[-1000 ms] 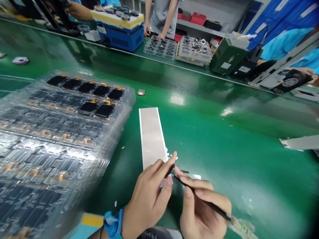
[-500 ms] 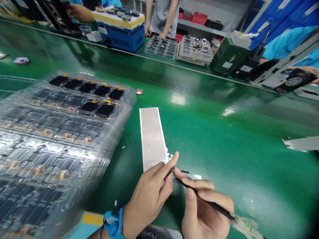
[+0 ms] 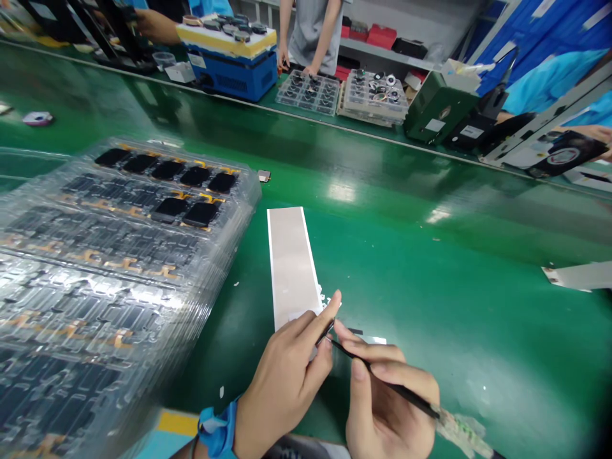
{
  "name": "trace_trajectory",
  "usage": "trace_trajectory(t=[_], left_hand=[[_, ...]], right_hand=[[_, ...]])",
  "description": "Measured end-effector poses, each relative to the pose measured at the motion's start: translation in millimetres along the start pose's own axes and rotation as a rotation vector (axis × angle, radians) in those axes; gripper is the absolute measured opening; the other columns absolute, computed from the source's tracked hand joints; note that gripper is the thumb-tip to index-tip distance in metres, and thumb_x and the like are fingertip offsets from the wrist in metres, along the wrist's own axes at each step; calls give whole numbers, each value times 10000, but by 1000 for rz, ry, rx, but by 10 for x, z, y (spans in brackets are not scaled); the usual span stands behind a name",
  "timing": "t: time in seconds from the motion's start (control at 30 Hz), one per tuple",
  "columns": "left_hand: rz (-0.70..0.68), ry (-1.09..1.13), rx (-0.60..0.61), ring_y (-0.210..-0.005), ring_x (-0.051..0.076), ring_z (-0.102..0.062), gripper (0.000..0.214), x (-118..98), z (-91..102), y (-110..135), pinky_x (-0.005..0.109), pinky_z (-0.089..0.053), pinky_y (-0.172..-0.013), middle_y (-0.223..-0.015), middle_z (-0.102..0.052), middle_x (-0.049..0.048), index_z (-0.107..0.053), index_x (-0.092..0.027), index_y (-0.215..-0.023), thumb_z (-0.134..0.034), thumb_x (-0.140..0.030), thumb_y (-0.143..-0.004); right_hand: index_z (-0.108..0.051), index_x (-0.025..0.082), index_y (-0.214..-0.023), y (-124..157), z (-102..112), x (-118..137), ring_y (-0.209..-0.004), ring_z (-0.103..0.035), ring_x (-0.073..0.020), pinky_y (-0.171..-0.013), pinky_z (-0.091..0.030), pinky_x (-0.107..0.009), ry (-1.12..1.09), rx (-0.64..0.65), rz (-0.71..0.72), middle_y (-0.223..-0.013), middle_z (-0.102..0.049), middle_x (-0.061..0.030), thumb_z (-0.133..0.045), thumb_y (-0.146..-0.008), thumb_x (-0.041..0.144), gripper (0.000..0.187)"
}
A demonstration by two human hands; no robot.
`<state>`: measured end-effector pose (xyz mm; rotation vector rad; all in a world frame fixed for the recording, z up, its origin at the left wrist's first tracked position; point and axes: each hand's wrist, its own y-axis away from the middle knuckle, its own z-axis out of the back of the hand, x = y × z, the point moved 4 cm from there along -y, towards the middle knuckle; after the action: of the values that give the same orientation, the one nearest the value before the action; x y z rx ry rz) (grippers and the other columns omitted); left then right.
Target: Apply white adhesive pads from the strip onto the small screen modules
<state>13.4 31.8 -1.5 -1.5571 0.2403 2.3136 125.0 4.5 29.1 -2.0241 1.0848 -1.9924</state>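
My left hand, with a blue band at the wrist, pinches a small dark flat part between thumb and fingers; most of it is hidden. My right hand is closed around black tweezers with tape wrapped on the rear end. Their tip meets the small part near my left thumb. Beneath and beyond my left hand lies a long beige strip with white edges, with small white scraps along its right side. A dark sliver and a pale sheet show just behind my right fingers.
Stacked clear trays holding black square screens fill the left. A small loose part lies beside them. A whitish strip is at the right. Across the bench stand a blue machine, part trays and co-workers.
My right hand and the tweezers have shifted slightly left, toward the small part. My left hand stays nearly still, keeping its pinch.
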Motion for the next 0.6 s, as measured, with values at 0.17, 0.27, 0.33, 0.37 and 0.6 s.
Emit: trace_trajectory(t=[0.17, 0.27, 0.33, 0.37, 0.6], left_hand=[[157, 78, -91, -1140, 235, -605, 488, -68, 82, 54, 338, -464, -984, -1253, -637, 101, -344, -280, -1525, -301, -356, -1045], [293, 172, -57, -776, 199, -683, 540, -106, 135, 38, 286, -536, -731, -925, -716, 69, -313, -257, -1539, -259, -458, -1041], [323, 213, -6, -649, 175, -656, 566, -118, 154, -3, 254, -517, -626, -817, -703, 45, -337, -244, -1528, -279, -502, -1027], [326, 224, 6, -630, 168, -647, 578, -117, 164, -26, 246, -510, -611, -802, -696, 41, -338, -234, -1527, -296, -512, -1022], [33, 133, -49, -786, 193, -664, 644, -357, 368, 24, 316, -561, -755, -995, -692, 65, -123, -275, -1579, -393, -376, -1003]], right_hand=[[-618, 199, -950, -229, 193, 1, -905, -687, -178, -820, -591, -341, 121, 62, -22, -894, -642, -38, -479, -932, 61, 196], [-654, 212, -939, -368, 204, -34, -763, -614, -130, -651, -515, -224, 318, 389, -115, -842, -591, -25, -505, -941, 163, 157], [-642, 207, -897, -416, 138, -60, -686, -573, -121, -589, -477, -211, 342, 600, -181, -790, -570, -9, -572, -898, 207, 71], [-627, 202, -840, -446, 88, -83, -658, -560, -120, -568, -463, -211, 330, 683, -217, -757, -558, -1, -593, -875, 219, 53], [-656, 159, -805, -1555, 9, -894, -808, -659, -152, -777, -520, -258, 725, 585, -503, -823, -691, -9, -581, -911, 281, 178]])
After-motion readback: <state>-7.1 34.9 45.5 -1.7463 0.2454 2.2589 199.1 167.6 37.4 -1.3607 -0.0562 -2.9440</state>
